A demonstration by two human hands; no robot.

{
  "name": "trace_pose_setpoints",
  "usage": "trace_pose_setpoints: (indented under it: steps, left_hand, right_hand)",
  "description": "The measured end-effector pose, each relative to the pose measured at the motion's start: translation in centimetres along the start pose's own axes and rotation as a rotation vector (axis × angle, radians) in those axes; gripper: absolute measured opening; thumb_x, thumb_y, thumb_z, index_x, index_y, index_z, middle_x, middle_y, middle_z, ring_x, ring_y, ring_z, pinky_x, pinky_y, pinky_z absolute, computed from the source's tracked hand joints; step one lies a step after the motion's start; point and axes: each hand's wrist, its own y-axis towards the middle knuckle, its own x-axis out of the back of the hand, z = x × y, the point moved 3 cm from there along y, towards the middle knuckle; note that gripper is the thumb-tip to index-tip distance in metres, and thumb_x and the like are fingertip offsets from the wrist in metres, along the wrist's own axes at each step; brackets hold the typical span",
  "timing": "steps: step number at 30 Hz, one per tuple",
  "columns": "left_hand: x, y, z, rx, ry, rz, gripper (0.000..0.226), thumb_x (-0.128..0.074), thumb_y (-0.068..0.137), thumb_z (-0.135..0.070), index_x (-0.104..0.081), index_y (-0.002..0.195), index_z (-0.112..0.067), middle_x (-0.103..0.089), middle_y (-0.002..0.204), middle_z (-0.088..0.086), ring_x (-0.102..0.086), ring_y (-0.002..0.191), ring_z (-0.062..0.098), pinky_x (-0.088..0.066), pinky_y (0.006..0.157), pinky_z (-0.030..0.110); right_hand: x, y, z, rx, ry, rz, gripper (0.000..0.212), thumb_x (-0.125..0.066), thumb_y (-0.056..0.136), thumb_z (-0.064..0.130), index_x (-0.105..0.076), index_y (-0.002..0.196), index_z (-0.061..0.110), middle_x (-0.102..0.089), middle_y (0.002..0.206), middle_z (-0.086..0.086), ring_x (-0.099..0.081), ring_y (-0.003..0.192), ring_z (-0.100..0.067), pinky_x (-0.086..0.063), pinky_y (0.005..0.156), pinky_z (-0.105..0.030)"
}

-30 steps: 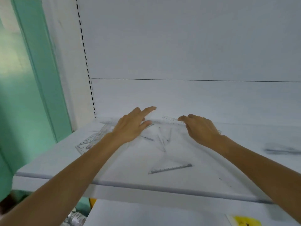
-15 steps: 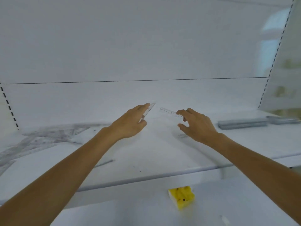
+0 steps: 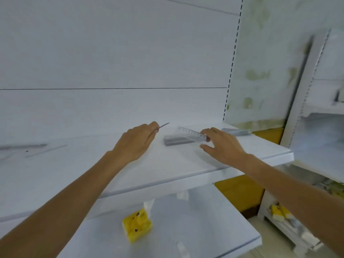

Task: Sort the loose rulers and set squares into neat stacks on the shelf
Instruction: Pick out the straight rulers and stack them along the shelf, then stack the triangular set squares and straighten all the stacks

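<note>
While only the head view exists, it covers everything.

Head view: right hand [image 3: 223,146] pinches the right end of the clear ruler [image 3: 191,134]. Its fingertips [image 3: 204,131] are curled on that end and the thumb sticks out apart below. The ruler hangs tilted just over the grey ruler stack [image 3: 176,142] on the shelf [image 3: 186,164]; contact with the stack cannot be told.

Left hand [image 3: 135,141] has its fingers curled, pinching a thin piece [image 3: 164,125] seen edge-on. It pokes out toward 2 o'clock, and whether it is a ruler or a set square cannot be told.

Handling, as a judgement: the ruler is light, thin, stiff plastic that is smooth and slippery, and it would flex or snap if bent. An end pinch works for carrying; for squaring up, press flat on top and push the long edges.

Room and edges:
- A second stack [image 3: 235,131] sits at 3 o'clock of the first, near the shelf's right end.
- The shelf's front-right corner [image 3: 290,157] is at 4 o'clock of the right hand, so a slid ruler could go off there.
- There is bare shelf between the hands and toward 6 o'clock.
- Blurred loose pieces [image 3: 28,148] lie far off at 9 o'clock.
- A yellow pack [image 3: 136,227] is on the lower shelf, out of the way.
</note>
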Motion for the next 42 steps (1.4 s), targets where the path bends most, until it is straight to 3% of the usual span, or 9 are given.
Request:
trace_pose_setpoints:
  steps: [5, 9, 14, 17, 23, 31, 37, 42]
  left_hand:
    - [-2.4, 1.9, -3.1, 0.055, -0.045, 0.026, 0.031, -0.023, 0.099, -0.036, -0.047, 0.112, -0.021, -0.055, 0.093, 0.004, -0.056, 0.081, 0.027, -0.047, 0.076, 0.042]
    - [-3.6, 3.2, -3.2, 0.144, -0.091, 0.07, 0.021, -0.036, 0.097, -0.029, -0.051, 0.099, -0.014, -0.046, 0.096, 0.003, -0.051, 0.082, 0.023, -0.039, 0.072, 0.031]
    - [-3.9, 4.7, -2.2, 0.249, -0.004, 0.098, 0.014, -0.049, 0.087, -0.032, -0.051, 0.082, -0.019, -0.055, 0.092, 0.0, -0.052, 0.082, 0.022, -0.033, 0.068, 0.03]
    - [-4.2, 5.7, -1.4, 0.263, -0.039, 0.081, 0.017, -0.057, 0.082, -0.03, -0.051, 0.09, -0.017, -0.052, 0.101, 0.001, -0.051, 0.086, 0.021, -0.034, 0.072, 0.028]
    - [-4.2, 6.2, -0.3, 0.282, -0.089, 0.018, 0.047, -0.06, 0.079, -0.011, -0.044, 0.123, -0.01, -0.032, 0.126, 0.003, -0.034, 0.12, 0.017, -0.032, 0.087, 0.022]
    - [-3.1, 4.9, 1.9, 0.421, -0.245, -0.04, 0.065, -0.079, 0.07, -0.029, -0.05, 0.126, -0.014, -0.055, 0.111, -0.001, -0.057, 0.083, 0.011, -0.042, 0.078, 0.022]
    - [-3.6, 3.9, 1.2, 0.507, -0.209, -0.12, 0.057, -0.079, 0.068, -0.036, -0.058, 0.116, -0.014, -0.059, 0.106, -0.002, -0.057, 0.084, 0.009, -0.044, 0.08, 0.022]
    - [-3.4, 3.3, 1.0, 0.556, -0.189, -0.157, 0.052, -0.078, 0.068, -0.038, -0.06, 0.111, -0.015, -0.06, 0.11, -0.003, -0.059, 0.089, 0.008, -0.046, 0.08, 0.023]
  right_hand:
    - [0.1, -0.8, -4.9, -0.021, 0.033, 0.02, 0.04, -0.056, 0.091, 0.032, -0.049, 0.128, 0.019, -0.059, 0.112, 0.0, -0.061, 0.089, -0.022, -0.046, 0.07, -0.031]
    - [-1.2, -0.1, -6.5, -0.035, 0.068, 0.018, 0.04, -0.055, 0.092, 0.03, -0.048, 0.13, 0.02, -0.057, 0.113, -0.001, -0.058, 0.098, -0.021, -0.043, 0.074, -0.029]
    - [-3.0, 1.4, -7.0, -0.008, 0.099, 0.038, 0.042, -0.051, 0.093, 0.03, -0.046, 0.133, 0.019, -0.055, 0.117, -0.001, -0.053, 0.107, -0.02, -0.043, 0.082, -0.031]
    - [-3.1, 3.0, -7.5, 0.027, 0.11, 0.027, 0.041, -0.057, 0.089, 0.03, -0.052, 0.128, 0.017, -0.055, 0.11, -0.003, -0.053, 0.105, -0.02, -0.045, 0.081, -0.031]
    - [-4.4, 6.0, -7.2, 0.036, 0.205, 0.039, 0.041, -0.062, 0.086, 0.026, -0.055, 0.124, 0.012, -0.052, 0.105, -0.007, -0.05, 0.101, -0.022, -0.035, 0.077, -0.024]
    - [-6.3, 9.8, -6.4, 0.147, 0.291, 0.18, 0.039, -0.06, 0.088, 0.03, -0.056, 0.124, 0.015, -0.056, 0.112, -0.006, -0.049, 0.104, -0.021, -0.031, 0.081, -0.021]
    - [-6.7, 11.9, -7.3, 0.19, 0.35, 0.349, 0.041, -0.066, 0.085, 0.03, -0.059, 0.123, 0.016, -0.062, 0.122, 0.001, -0.054, 0.115, -0.017, -0.039, 0.096, -0.023]
    - [-7.6, 12.5, -7.4, 0.265, 0.452, 0.425, 0.036, -0.067, 0.084, 0.026, -0.063, 0.119, 0.018, -0.063, 0.123, 0.004, -0.054, 0.114, -0.01, -0.033, 0.082, -0.005]
